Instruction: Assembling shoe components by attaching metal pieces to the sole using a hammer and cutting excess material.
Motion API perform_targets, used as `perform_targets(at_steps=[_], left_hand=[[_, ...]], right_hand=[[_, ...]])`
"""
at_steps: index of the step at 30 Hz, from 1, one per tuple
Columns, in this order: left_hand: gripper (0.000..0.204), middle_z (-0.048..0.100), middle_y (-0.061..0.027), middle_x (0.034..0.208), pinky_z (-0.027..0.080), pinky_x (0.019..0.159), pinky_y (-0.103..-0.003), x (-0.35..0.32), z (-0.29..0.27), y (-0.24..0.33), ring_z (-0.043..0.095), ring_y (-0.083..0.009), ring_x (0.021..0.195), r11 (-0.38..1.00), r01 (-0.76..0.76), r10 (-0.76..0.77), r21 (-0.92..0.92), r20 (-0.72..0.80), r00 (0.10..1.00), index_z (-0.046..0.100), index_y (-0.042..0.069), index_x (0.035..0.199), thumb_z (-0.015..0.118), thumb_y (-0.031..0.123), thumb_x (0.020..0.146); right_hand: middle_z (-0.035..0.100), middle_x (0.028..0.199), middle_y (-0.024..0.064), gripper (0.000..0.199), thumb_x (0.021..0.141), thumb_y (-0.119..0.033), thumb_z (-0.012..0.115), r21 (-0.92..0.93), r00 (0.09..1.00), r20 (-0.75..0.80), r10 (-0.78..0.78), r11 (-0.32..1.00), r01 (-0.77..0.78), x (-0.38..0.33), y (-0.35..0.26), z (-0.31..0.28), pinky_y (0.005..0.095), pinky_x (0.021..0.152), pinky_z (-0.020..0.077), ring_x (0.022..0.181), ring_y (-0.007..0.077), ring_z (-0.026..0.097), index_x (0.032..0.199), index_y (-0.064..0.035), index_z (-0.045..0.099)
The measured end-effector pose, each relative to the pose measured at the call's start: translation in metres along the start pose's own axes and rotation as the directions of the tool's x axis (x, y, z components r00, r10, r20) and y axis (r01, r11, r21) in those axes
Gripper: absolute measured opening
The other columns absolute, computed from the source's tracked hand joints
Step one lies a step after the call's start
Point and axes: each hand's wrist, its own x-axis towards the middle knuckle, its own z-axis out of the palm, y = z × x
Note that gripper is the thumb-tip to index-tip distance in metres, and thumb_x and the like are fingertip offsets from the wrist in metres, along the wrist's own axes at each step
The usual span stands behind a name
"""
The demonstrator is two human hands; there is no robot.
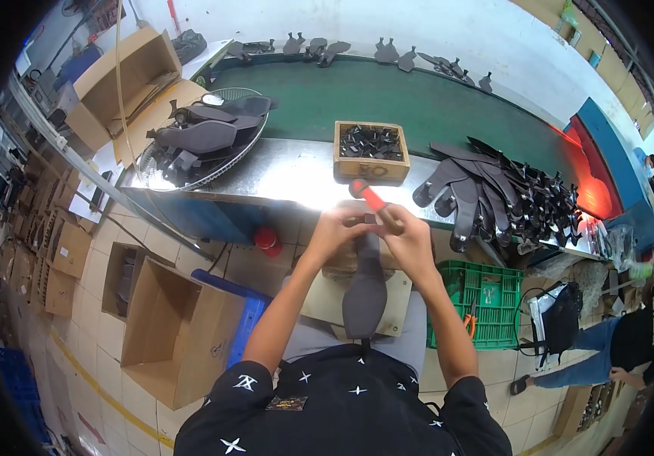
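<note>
A long dark grey shoe piece (364,292) lies lengthwise on a beige board (399,304) across my lap. My left hand (337,227) pinches the far end of that piece. My right hand (409,235) is closed around a tool with a red handle (366,193), its working end hidden between my two hands at the piece's far end. Just beyond my hands a shiny metal bench (281,171) holds a small wooden box (371,166) of several small black parts.
A heap of dark shoe pieces (494,194) lies right of the box; a wire basket (204,137) with more sits left. A green conveyor belt (388,95) runs behind. Open cardboard boxes (179,334) stand on the floor left, a green crate (483,304) right. Another person (631,342) sits far right.
</note>
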Motion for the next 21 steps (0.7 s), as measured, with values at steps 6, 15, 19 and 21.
perform_targets(at_steps=[6, 15, 19, 21], left_hand=[[0.025, 0.071, -0.0063, 0.083, 0.049, 0.073, -0.027, 0.004, -0.007, 0.021, 0.061, -0.0104, 0.077, 0.987, 0.086, -0.068, -0.138, 0.128, 0.989, 0.073, -0.002, 0.099, 0.077, 0.012, 0.078], [0.024, 0.074, -0.0092, 0.095, 0.051, 0.075, -0.025, 0.002, -0.006, 0.015, 0.066, -0.0116, 0.084, 0.995, 0.096, -0.092, -0.028, 0.110, 0.990, 0.074, -0.002, 0.096, 0.078, 0.015, 0.079], [0.094, 0.071, -0.0063, 0.116, 0.024, 0.110, -0.048, -0.010, -0.007, 0.000, 0.056, -0.0204, 0.122, 0.934, -0.078, 0.045, 0.348, 0.101, 0.994, 0.033, 0.005, 0.150, 0.081, 0.037, 0.076], [0.118, 0.062, -0.0007, 0.132, 0.006, 0.112, -0.058, -0.006, -0.008, 0.001, 0.043, -0.0218, 0.136, 0.909, 0.097, -0.179, 0.405, 0.168, 0.970, 0.014, 0.007, 0.155, 0.081, 0.053, 0.069]], right_hand=[[0.064, 0.098, 0.0225, 0.033, 0.097, -0.009, 0.057, -0.098, 0.998, -0.036, 0.048, 0.994, -0.051, -0.046, -0.038, -0.025, 0.0392, 0.075, 0.0510, 0.085, 0.0367, 0.065, 0.125, 0.0070, 0.050], [0.060, 0.096, 0.0226, 0.038, 0.093, 0.000, 0.058, -0.261, 0.986, -0.017, -0.163, 0.953, 0.153, -0.045, -0.060, -0.033, 0.0388, 0.072, 0.0509, 0.080, 0.0373, 0.062, 0.130, 0.0072, 0.051], [0.063, 0.107, 0.0267, 0.037, 0.089, 0.001, 0.063, -0.200, 0.950, -0.174, -0.261, 0.954, 0.225, -0.060, -0.092, -0.048, 0.0370, 0.081, 0.0527, 0.095, 0.0327, 0.067, 0.125, 0.0044, 0.056], [0.065, 0.102, 0.0260, 0.035, 0.090, 0.001, 0.063, -0.333, 0.991, -0.024, -0.130, 0.936, 0.115, -0.052, -0.050, -0.022, 0.0404, 0.079, 0.0535, 0.089, 0.0357, 0.068, 0.124, 0.0053, 0.056]])
